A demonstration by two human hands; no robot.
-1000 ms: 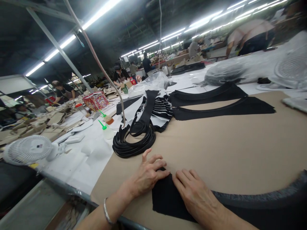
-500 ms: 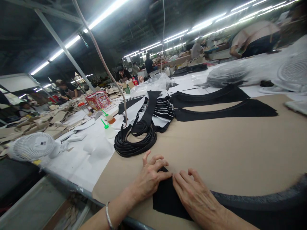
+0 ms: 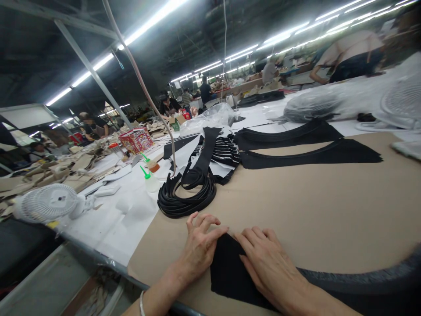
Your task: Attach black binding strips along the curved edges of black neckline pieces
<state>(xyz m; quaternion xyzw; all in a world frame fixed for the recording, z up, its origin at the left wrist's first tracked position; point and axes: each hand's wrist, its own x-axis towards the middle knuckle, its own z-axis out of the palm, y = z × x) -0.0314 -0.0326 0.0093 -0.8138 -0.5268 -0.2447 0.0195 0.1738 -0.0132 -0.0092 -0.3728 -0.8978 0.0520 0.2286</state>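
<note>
A black piece of sheet material (image 3: 228,272), cut with a pointed corner and a long curved edge, lies before me on beige board (image 3: 322,206). My left hand (image 3: 199,243) is at its upper left corner, thumb stretched along the tip and the other fingers raised and apart. Across the piece rests my right hand (image 3: 268,259), fingers extended near the top edge, thumb lower on the black surface. Part of the piece is hidden beneath that hand. Beyond my left hand is a coil of black strips (image 3: 187,199).
Two curved black pieces (image 3: 309,153) lie farther back on the board. Glue bottles with green tips (image 3: 149,180) stand left of the coil. A white fan (image 3: 49,202) is at the left edge, another fan (image 3: 401,96) at the right. Co-workers are in the background.
My left thumb has shifted slightly left and up along the corner. My right thumb has spread away from its fingers, and more of the black piece shows between my hands.
</note>
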